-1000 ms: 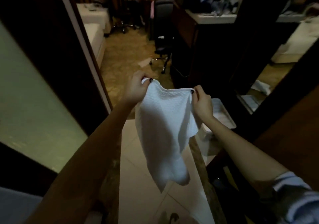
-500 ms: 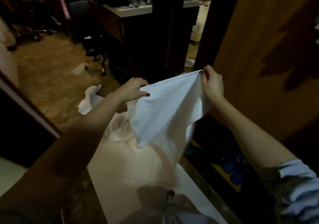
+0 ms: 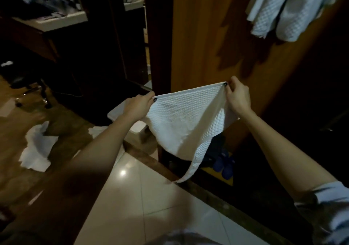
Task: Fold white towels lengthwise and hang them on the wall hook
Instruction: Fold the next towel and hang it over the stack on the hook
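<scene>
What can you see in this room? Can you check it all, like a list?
Surface: glossy pale floor tiles.
Job's things: white towel stretched in the air; hung towels on the wooden panel, hook hidden.
Clutter: crumpled white cloths on the brown floor; blue shoes at the panel's foot.
Grippers: left hand and right hand each pinch a top corner.
Cables: maybe one thin cord near the office chair.
Surroundings: dim room, white bin.

Occlusions and cropping noted.
Top edge crops the hung towels (image 3: pixel 279 8); their support out of view. The white bin (image 3: pixel 116 113) sits largely behind the left forearm (image 3: pixel 113 137) and held towel (image 3: pixel 185 120); blue shoes (image 3: pixel 226 167) partly covered.
</scene>
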Action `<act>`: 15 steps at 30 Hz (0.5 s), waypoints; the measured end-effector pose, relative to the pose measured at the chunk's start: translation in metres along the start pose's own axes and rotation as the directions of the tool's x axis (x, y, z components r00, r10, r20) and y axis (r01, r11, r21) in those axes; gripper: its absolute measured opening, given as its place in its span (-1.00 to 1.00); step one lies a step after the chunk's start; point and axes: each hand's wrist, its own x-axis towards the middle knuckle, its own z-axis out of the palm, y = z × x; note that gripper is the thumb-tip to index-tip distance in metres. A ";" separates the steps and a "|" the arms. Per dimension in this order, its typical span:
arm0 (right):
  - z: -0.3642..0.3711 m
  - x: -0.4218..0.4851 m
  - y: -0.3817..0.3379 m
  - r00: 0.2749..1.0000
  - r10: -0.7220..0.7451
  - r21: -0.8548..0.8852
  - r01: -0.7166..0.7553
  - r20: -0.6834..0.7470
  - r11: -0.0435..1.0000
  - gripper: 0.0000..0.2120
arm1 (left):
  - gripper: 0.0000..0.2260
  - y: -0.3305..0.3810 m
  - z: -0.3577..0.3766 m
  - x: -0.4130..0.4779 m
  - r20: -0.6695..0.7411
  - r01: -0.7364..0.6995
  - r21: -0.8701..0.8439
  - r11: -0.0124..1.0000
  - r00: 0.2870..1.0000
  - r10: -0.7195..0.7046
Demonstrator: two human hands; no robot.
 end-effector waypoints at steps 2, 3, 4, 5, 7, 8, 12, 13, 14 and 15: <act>-0.016 0.007 0.019 0.997 0.057 0.024 -0.055 -0.055 0.998 -0.91 | -0.79 0.023 0.007 0.028 -0.013 -0.018 -0.033 0.999 1.000 0.018; -0.023 0.011 0.029 0.993 0.080 0.040 -0.076 -0.085 0.996 -0.91 | -0.80 0.034 0.011 0.042 -0.018 -0.018 -0.089 0.996 1.000 0.017; -0.030 0.015 0.038 0.990 0.096 0.056 -0.091 -0.106 0.994 -0.91 | -0.80 0.045 0.015 0.055 -0.024 -0.013 -0.181 0.983 1.000 0.009; -0.037 0.018 0.046 0.987 0.113 0.074 -0.105 -0.116 0.992 -0.91 | -0.81 0.057 0.020 0.068 -0.025 -0.001 -0.300 0.954 1.000 -0.007; -0.050 0.023 0.061 0.980 0.165 0.129 -0.150 -0.109 0.980 -0.96 | -0.83 0.079 0.029 0.088 -0.023 0.024 -0.527 0.849 0.999 -0.043; -0.057 0.023 0.068 0.977 0.191 0.154 -0.174 -0.098 0.973 -0.92 | -0.84 0.090 0.033 0.097 -0.012 0.041 -0.607 0.793 0.998 -0.061; -0.082 0.019 0.093 0.975 0.221 0.295 -0.215 0.012 0.931 -0.72 | -0.98 0.133 0.045 0.126 0.083 0.120 -0.793 0.598 0.993 -0.089; -0.086 0.017 0.097 0.972 0.231 0.334 -0.229 0.032 0.914 -0.73 | -0.90 0.143 0.046 0.130 0.106 0.120 -0.830 0.545 0.993 -0.057; -0.089 0.015 0.099 0.966 0.254 0.364 -0.252 0.044 0.897 -0.72 | -0.84 0.152 0.047 0.133 0.119 0.108 -0.864 0.492 0.993 -0.008; -0.090 0.013 0.101 0.956 0.289 0.390 -0.285 0.048 0.876 -0.72 | -0.81 0.161 0.047 0.134 0.120 0.090 -0.882 0.463 0.992 0.037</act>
